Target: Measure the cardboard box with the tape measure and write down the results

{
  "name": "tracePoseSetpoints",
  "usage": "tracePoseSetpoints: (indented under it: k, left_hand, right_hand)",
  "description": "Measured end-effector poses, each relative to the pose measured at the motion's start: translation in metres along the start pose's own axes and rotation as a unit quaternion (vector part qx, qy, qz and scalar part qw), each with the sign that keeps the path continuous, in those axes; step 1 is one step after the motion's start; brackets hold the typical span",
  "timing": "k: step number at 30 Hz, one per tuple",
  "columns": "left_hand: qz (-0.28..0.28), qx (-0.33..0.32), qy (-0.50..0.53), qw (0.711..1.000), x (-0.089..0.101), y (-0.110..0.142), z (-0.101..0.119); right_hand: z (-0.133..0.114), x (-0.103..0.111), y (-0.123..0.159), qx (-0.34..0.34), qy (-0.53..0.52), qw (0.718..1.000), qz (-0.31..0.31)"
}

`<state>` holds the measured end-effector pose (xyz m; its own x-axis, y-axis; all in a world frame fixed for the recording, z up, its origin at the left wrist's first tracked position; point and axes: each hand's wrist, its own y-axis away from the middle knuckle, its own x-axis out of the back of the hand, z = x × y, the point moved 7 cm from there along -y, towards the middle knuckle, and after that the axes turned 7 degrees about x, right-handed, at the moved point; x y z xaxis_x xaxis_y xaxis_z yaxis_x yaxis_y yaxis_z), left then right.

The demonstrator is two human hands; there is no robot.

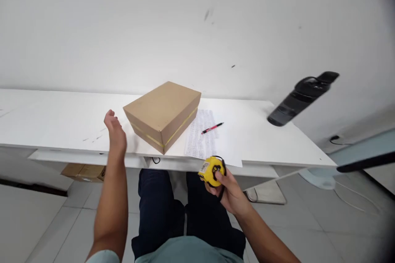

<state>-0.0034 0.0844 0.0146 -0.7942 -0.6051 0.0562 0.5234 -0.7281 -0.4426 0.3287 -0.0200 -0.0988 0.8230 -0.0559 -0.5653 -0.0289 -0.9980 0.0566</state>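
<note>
A yellow and black tape measure (211, 170) is gripped in my right hand (230, 189), just in front of the desk edge and above my lap. My thumb presses on its dark centre. Raised over the desk, my left hand (116, 131) is empty, its fingers loosely bent and partly hidden behind the palm. It is left of a brown cardboard box (163, 107) and apart from it. The box is closed, with a gold stripe around its side. Right of the box, a red and black pen (212, 128) lies on sheets of paper covered in writing (199, 141).
A black bottle (296, 100) stands at the right end of the white desk (61, 123). The wall rises directly behind. Below the desk top runs a shelf (86, 158), and another cardboard box (84, 171) sits low on the left. A plug and cable (335, 138) show at right.
</note>
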Motion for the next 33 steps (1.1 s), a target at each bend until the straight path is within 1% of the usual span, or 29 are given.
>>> tracePoseSetpoints:
  k: [1, 2, 3, 4, 5, 6, 7, 9, 12, 13, 14, 15, 16, 17, 18, 19, 20, 21, 22, 23, 24, 26, 28, 29, 31, 32, 33]
  left_hand:
    - [-0.02, 0.085, 0.02, 0.996, -0.005, -0.019, -0.018]
    - [-0.071, 0.158, 0.055, 0.983, -0.014, -0.03, -0.033]
    - [-0.118, 0.201, 0.081, 0.969, -0.023, -0.035, -0.043]
    - [-0.157, 0.226, 0.1, 0.956, -0.029, -0.034, -0.049]
    - [-0.18, 0.232, 0.111, 0.95, -0.031, -0.029, -0.052]
    - [-0.185, 0.227, 0.113, 0.949, -0.029, -0.021, -0.053]
    - [-0.179, 0.218, 0.113, 0.953, -0.025, -0.01, -0.053]
    - [-0.167, 0.207, 0.124, 0.956, -0.017, 0.018, -0.048]
    - [-0.175, 0.204, 0.134, 0.954, -0.013, 0.067, -0.036]
    - [-0.16, 0.194, 0.122, 0.96, -0.011, 0.082, -0.03]
    - [-0.129, 0.168, 0.102, 0.972, -0.006, 0.095, -0.021]
    - [-0.089, 0.12, 0.078, 0.986, -0.001, 0.107, -0.008]
    - [-0.056, 0.048, 0.052, 0.996, 0.003, 0.119, 0.01]
    - [-0.055, -0.044, 0.027, 0.997, 0.002, 0.133, 0.031]
    - [-0.085, -0.145, 0.003, 0.986, -0.005, 0.147, 0.054]
    - [-0.137, -0.241, -0.023, 0.961, -0.016, 0.163, 0.076]
    - [-0.192, -0.317, -0.049, 0.927, -0.027, 0.178, 0.092]
    - [-0.235, -0.371, -0.073, 0.896, -0.038, 0.189, 0.104]
    - [-0.261, -0.403, -0.091, 0.873, -0.046, 0.196, 0.113]
    - [-0.268, -0.418, -0.1, 0.862, -0.052, 0.197, 0.119]
    - [-0.268, -0.421, -0.102, 0.861, -0.056, 0.195, 0.122]
    - [-0.281, -0.405, -0.09, 0.866, -0.06, 0.189, 0.123]
    - [-0.3, -0.35, -0.059, 0.885, -0.06, 0.18, 0.116]
    - [-0.309, -0.299, -0.032, 0.902, -0.059, 0.176, 0.11]
    - [-0.321, -0.156, 0.051, 0.933, -0.056, 0.171, 0.095]
    - [-0.324, -0.074, 0.099, 0.938, -0.056, 0.172, 0.086]
    - [-0.327, 0.005, 0.142, 0.934, -0.058, 0.175, 0.077]
  right_hand:
    - [0.002, -0.002, 0.001, -0.014, -0.009, 1.0, -0.011]
    - [0.003, -0.003, 0.003, -0.024, -0.019, 0.999, -0.019]
    - [0.005, -0.004, 0.003, -0.03, -0.028, 0.999, -0.023]
    - [0.005, -0.004, 0.003, -0.031, -0.036, 0.999, -0.025]
    - [0.005, -0.003, 0.002, -0.026, -0.044, 0.998, -0.024]
    - [0.004, -0.002, 0.0, -0.016, -0.051, 0.998, -0.022]
    - [0.001, -0.001, -0.002, -0.002, -0.057, 0.998, -0.018]
    - [-0.007, 0.002, -0.007, 0.029, -0.071, 0.997, -0.007]
    - [-0.018, 0.006, -0.015, 0.061, -0.087, 0.994, 0.008]
    - [-0.022, 0.007, -0.017, 0.067, -0.089, 0.994, 0.007]
    - [-0.024, 0.007, -0.018, 0.072, -0.09, 0.993, 0.006]
    - [-0.027, 0.008, -0.018, 0.077, -0.088, 0.993, 0.003]
    - [-0.029, 0.008, -0.017, 0.081, -0.085, 0.993, -0.001]
    - [-0.03, 0.007, -0.016, 0.084, -0.08, 0.993, -0.007]
    - [-0.032, 0.006, -0.013, 0.087, -0.072, 0.993, -0.016]
    - [-0.032, 0.004, -0.01, 0.089, -0.062, 0.994, -0.028]
    - [-0.033, 0.002, -0.005, 0.092, -0.049, 0.994, -0.044]
    - [-0.034, -0.001, -0.001, 0.096, -0.032, 0.993, -0.063]
    - [-0.034, -0.004, 0.004, 0.101, -0.01, 0.991, -0.081]
    - [-0.035, -0.006, 0.009, 0.105, 0.013, 0.989, -0.099]
    - [-0.035, -0.008, 0.014, 0.109, 0.036, 0.987, -0.115]
    - [-0.036, -0.014, 0.023, 0.117, 0.065, 0.977, -0.166]
    - [-0.042, -0.02, 0.031, 0.139, 0.079, 0.958, -0.238]
    - [-0.046, -0.023, 0.034, 0.158, 0.103, 0.944, -0.272]
    - [-0.059, -0.027, 0.035, 0.22, 0.203, 0.903, -0.308]
    - [-0.068, -0.028, 0.034, 0.263, 0.264, 0.876, -0.306]
    - [-0.077, -0.029, 0.033, 0.31, 0.32, 0.845, -0.295]
